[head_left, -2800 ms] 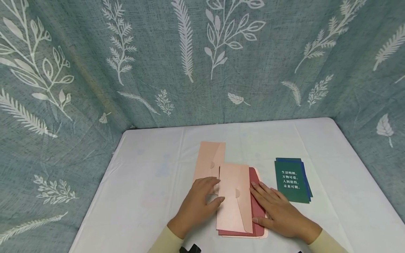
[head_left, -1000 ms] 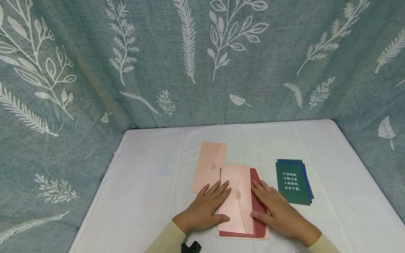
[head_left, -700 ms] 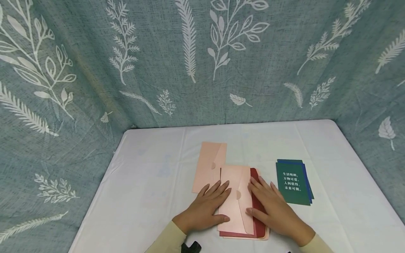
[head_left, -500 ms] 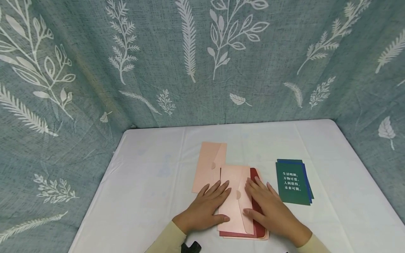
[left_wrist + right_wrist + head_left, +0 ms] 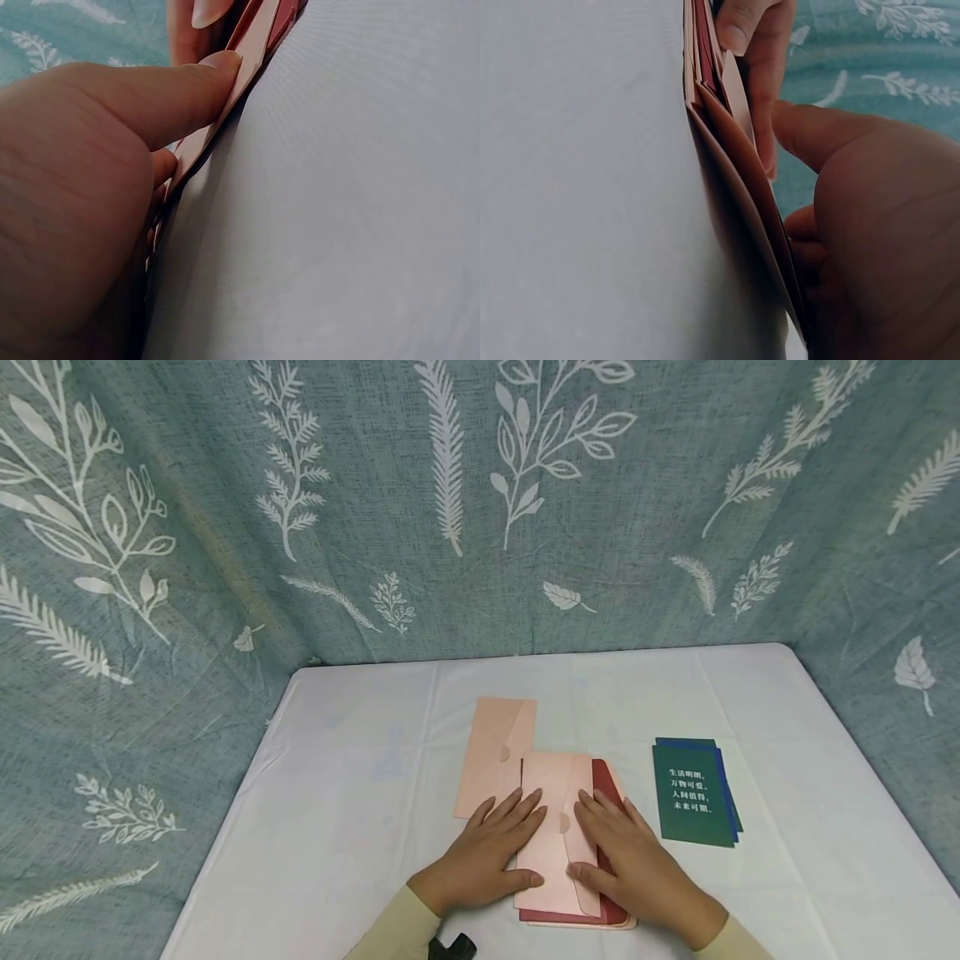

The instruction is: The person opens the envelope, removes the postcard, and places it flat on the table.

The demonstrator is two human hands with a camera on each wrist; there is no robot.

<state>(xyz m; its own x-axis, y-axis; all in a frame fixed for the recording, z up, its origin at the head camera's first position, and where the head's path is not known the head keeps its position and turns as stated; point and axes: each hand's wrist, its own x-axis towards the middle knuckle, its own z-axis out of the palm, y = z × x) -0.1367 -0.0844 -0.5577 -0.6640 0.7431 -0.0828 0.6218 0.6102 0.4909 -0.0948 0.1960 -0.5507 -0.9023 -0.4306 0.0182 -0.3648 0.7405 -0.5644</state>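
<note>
A pale pink envelope [image 5: 555,777] lies on top of a stack, its flap along the right side. Beneath it a dark red envelope [image 5: 604,774] sticks out at the right and bottom, with another pale pink layer under that. My left hand [image 5: 483,856] rests on the left part of the top envelope, fingers spread and straight. On its flap side lies my right hand [image 5: 637,860], with extended fingertips and thumb on the pink paper. In the right wrist view the stack's layers [image 5: 739,172] fan apart at the edge below the right hand.
Another pink envelope [image 5: 487,735] lies behind the stack to the left, partly covered. To the right sits a small pile of green and blue cards [image 5: 686,818] with white writing. A white cloth [image 5: 360,777] covers the table, and a leaf-patterned curtain [image 5: 337,510] hangs behind.
My left hand has gone from the stack's left edge to lying flat on the top envelope. My right hand has slid left from the red envelope onto the pink flap.
</note>
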